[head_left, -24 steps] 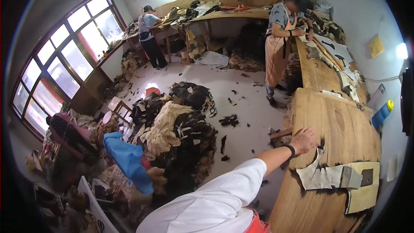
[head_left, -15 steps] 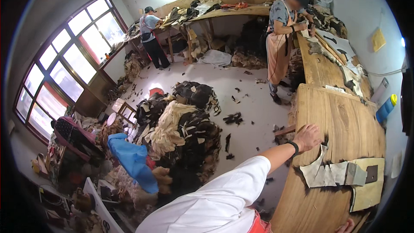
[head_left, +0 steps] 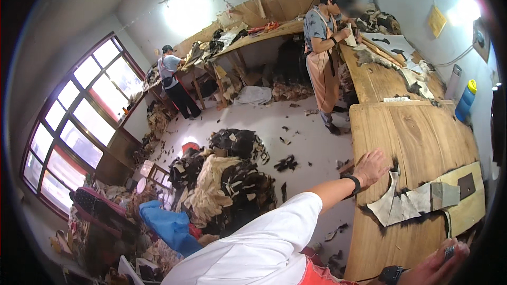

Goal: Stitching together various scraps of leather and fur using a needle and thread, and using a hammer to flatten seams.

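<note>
My left hand rests on the wooden bench, fingers bent slightly and touching the wood. Beside it lies a pale pelt strip fringed with dark fur. The strip runs rightward to a grey block-like piece, on a yellowish sheet with a dark rectangle on it. At the lower right my right hand is closed around a small dark object, too small and partly hidden to identify.
A co-worker in a peach apron works at the far bench; another stands back left. A heap of furs and a blue sheet cover the floor at left. Bottles stand along the right wall.
My right hand has come up into view at the lower right. The view has tilted and shifted, showing more wall. My left hand stays on the bench.
</note>
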### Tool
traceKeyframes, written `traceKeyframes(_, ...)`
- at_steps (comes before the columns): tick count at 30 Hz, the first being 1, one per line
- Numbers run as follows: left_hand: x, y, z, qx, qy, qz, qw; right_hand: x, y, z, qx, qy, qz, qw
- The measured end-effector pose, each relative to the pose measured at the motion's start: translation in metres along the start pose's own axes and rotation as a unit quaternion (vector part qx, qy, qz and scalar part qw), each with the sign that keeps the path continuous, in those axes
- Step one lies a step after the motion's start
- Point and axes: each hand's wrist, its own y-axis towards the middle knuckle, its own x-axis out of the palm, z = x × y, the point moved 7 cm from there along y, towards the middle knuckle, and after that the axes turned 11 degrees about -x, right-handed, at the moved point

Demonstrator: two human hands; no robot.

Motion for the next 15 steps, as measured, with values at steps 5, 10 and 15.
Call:
traceKeyframes(5,-0.004,-0.002,0.0,-0.003,-0.018,-0.018,1.0,0.01,-0.014,0.01,-0.087,0.132,0.041,0.987)
traceKeyframes(10,-0.005,-0.003,0.002,0.012,-0.016,0.0,1.0,0.004,-0.045,0.043,-0.191,0.267,0.076,0.941)
traceKeyframes(15,-0.002,-0.005,0.004,0.027,-0.009,-0.001,1.0,-0.004,-0.052,0.024,-0.225,-0.069,0.077,0.969)
